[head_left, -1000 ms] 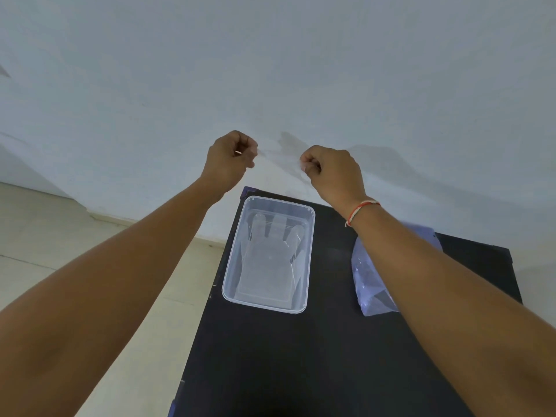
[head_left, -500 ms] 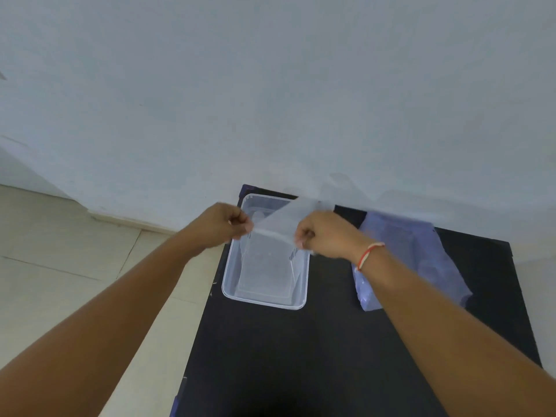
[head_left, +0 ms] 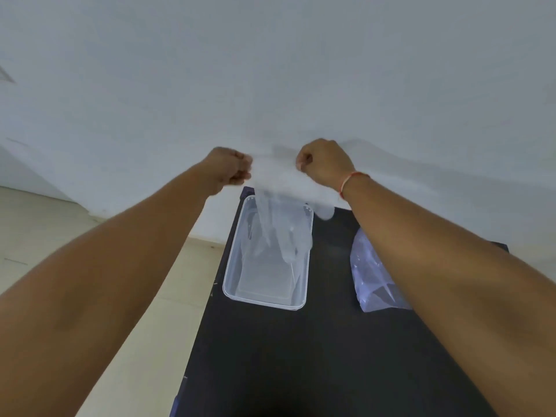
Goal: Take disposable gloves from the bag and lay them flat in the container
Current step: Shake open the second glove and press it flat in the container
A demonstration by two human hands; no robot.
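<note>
A thin, clear disposable glove hangs stretched between both fists, its fingers dangling down over the far half of the clear plastic container. My left hand pinches the glove's cuff on the left. The cuff's right corner is pinched in my right hand, which wears a red thread at the wrist. Both hands are raised above the container's far end. Clear gloves lie flat inside the container. The bluish plastic bag lies to the right, partly hidden by my right forearm.
Container and bag rest on a black table whose left edge drops to a beige tiled floor. A pale wall rises just behind the table's far edge.
Half a second ago the hands were low over the container with the glove; now both have risen, and the glove hangs with its fingers down. My right forearm again covers part of the bag.
</note>
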